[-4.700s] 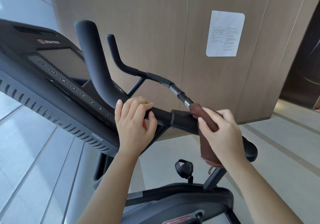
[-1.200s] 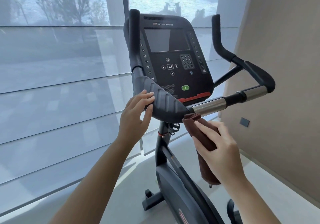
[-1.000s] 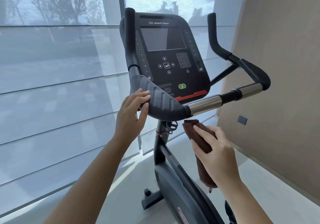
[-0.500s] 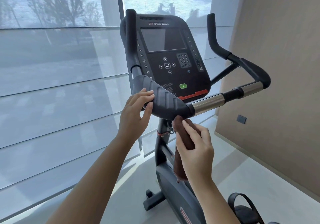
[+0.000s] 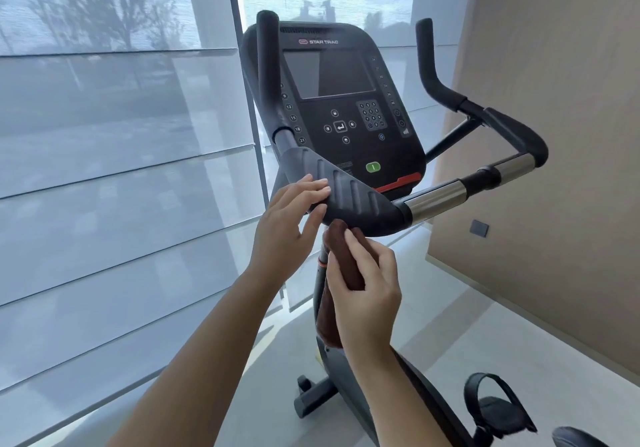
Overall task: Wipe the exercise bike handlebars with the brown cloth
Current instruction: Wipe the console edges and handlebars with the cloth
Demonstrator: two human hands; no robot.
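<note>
Two hands meet at the ribbed pad (image 5: 353, 201) of the handlebars (image 5: 436, 199): the right hand (image 5: 367, 294) pinches the brown cloth (image 5: 348, 270) beneath it, and the left hand (image 5: 287, 218) has its grip spread on top. The right-side bars seem unwiped.

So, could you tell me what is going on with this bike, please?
A person is wiping the exercise bike handlebars. Their right hand holds the brown cloth up against the underside of the ribbed black pad, while the left hand rests its fingers on the pad's left edge. The console screen is dark.
</note>
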